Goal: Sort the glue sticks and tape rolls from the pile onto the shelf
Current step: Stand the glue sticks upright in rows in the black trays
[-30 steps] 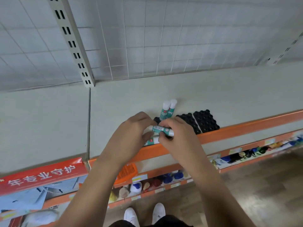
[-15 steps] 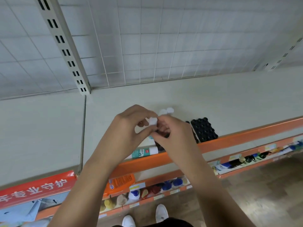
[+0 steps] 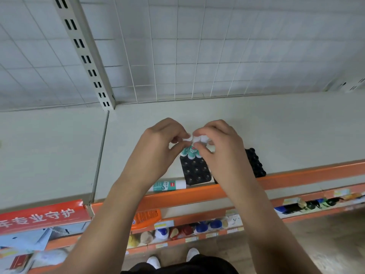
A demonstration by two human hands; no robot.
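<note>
Several teal glue sticks with white caps [image 3: 191, 150] stand upright close together on the grey shelf [image 3: 59, 155], just behind a black pack of tape rolls [image 3: 194, 172]. My left hand [image 3: 158, 153] and my right hand [image 3: 223, 155] meet over the group, fingertips pinching the white caps. Another glue stick [image 3: 169, 185] lies on its side by the orange front rail, left of the black pack. A second black pack [image 3: 254, 165] shows to the right, partly hidden by my right hand.
An orange rail [image 3: 296, 175] runs along the shelf's front edge. A white wire grid [image 3: 197, 56] and a slotted upright [image 3: 85, 54] form the back. Lower shelves hold small bottles [image 3: 177, 232] and boxes. A red banner [image 3: 39, 216] hangs at lower left.
Both hands moved away from the front rail toward the standing sticks. The stick held flat between them a second ago now stands upright with the others.
</note>
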